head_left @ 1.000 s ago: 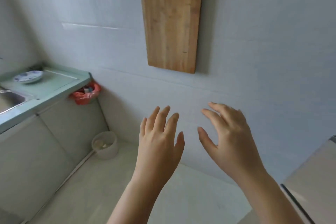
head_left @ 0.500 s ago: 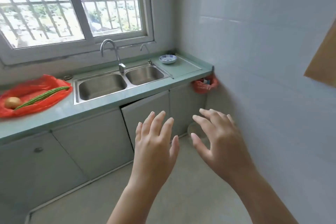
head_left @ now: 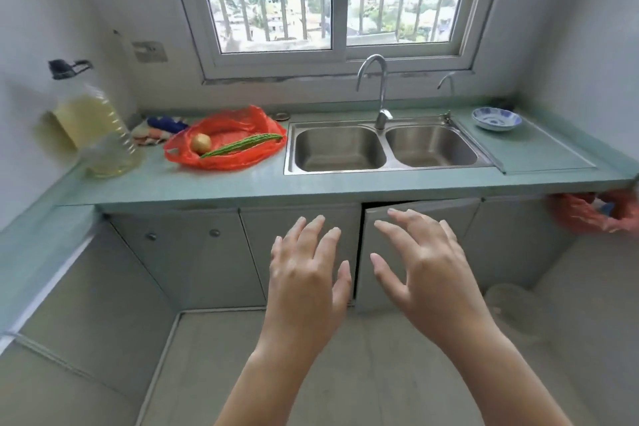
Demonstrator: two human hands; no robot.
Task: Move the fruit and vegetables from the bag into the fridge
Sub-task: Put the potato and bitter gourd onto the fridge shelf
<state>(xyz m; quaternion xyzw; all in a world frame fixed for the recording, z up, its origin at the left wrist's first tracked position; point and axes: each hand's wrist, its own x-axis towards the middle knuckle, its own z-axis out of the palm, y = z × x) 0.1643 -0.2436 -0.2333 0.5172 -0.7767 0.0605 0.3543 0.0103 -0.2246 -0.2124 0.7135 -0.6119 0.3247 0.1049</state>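
— On the surface [head_left: 242, 187], left of the sink [head_left: 385, 170], how many things lay in the red bag [head_left: 238, 162]?
— Two: one round tan vegetable [head_left: 201, 143] and one long green gourd [head_left: 242, 146], side by side on the flattened bag. The sink had two basins and one tall faucet [head_left: 380, 93]. One blue-patterned bowl [head_left: 497, 118] stood to its right, and one oil bottle [head_left: 98, 130] at the far left.
— And the person's hands?
— Two, both bare and holding nothing. The left hand [head_left: 304, 284] and the right hand [head_left: 428, 284] hovered side by side before the cabinet doors, well short of the bag, with fingers [head_left: 318, 228] spread apart and lightly bent.
— What differed from half a second earlier?
— The view had swung left: the bag had sat at the frame's left edge and now lay nearer the middle. The hands kept the same pose.
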